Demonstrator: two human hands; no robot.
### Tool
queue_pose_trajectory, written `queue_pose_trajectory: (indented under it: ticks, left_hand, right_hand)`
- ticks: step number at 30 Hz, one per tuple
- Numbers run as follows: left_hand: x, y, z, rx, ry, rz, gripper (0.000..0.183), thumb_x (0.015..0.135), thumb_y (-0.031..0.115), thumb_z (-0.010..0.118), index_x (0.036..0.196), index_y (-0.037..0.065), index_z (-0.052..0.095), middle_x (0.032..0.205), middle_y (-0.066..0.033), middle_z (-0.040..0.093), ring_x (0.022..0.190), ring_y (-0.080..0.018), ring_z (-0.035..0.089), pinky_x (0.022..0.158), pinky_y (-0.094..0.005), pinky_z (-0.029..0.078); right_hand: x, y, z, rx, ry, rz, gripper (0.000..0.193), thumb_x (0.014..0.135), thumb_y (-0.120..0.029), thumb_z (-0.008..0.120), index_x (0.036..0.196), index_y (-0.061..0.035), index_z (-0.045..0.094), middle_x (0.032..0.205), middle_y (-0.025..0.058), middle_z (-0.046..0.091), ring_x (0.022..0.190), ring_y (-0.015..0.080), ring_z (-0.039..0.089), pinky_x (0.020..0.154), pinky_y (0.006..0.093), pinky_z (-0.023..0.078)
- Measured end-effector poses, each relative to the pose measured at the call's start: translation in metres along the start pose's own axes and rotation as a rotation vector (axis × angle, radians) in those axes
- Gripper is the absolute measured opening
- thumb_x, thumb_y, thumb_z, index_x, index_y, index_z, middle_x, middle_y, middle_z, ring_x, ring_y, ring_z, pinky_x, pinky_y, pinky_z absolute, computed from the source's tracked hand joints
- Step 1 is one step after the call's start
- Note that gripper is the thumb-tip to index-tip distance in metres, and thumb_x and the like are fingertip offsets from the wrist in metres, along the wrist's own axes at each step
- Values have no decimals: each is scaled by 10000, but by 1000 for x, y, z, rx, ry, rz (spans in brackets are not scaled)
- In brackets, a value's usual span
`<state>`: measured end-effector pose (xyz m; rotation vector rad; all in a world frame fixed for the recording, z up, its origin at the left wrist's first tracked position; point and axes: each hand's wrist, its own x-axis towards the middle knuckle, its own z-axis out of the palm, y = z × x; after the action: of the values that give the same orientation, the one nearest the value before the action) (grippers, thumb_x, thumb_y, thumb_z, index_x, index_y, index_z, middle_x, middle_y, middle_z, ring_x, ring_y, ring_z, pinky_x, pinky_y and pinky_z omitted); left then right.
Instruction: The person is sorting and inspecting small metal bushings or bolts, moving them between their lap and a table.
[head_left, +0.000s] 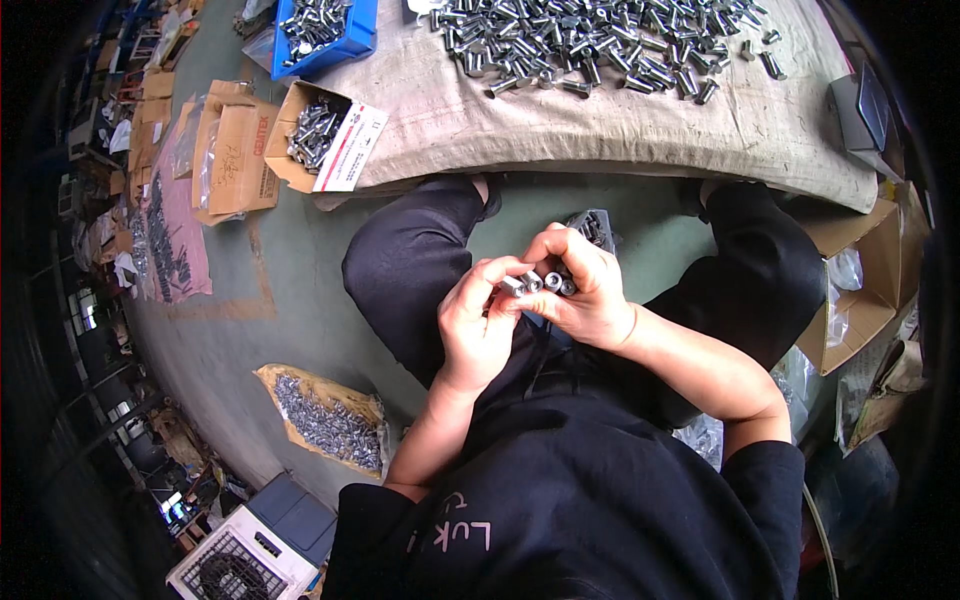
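Observation:
In front of my lap, my left hand and my right hand meet, fingers curled in. Between the fingertips sit several short shiny metal sleeves, their hollow round ends facing up. Some of them rest in the left fingers, and others are gripped by the right thumb and fingers. The lower parts of the sleeves are hidden by my hands. Just beyond the right hand, between my knees, a small grey container with dark metal pieces is partly visible.
A cloth-covered table ahead carries a large pile of flanged metal parts. To its left are a blue bin and an open carton of metal parts. A tray of small parts lies on the floor, left. An open carton stands right.

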<state>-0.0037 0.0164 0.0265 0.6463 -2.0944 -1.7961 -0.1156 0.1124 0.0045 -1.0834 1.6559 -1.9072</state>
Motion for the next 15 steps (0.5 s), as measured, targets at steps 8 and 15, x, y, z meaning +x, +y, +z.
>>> queue_pose_trajectory:
  ticks: [8, 15]
  left_hand:
    - [1, 10, 2, 131, 40, -74, 191, 780, -37, 542, 970, -18, 552, 844, -106, 607, 734, -164, 610, 659, -260, 480]
    - [-1, 9, 2, 163, 84, -109, 204, 771, -50, 551, 972, -20, 555, 832, -114, 615, 742, -165, 618, 657, -258, 487]
  right_hand:
    - [-7, 5, 8, 53, 34, 135, 342, 667, -133, 743, 891, -39, 502, 705, 38, 503, 599, 107, 477, 562, 240, 423]
    - [-9, 5, 9, 175, 26, 258, 294, 688, -133, 734, 851, -35, 510, 703, 26, 525, 624, 73, 478, 573, 223, 421]
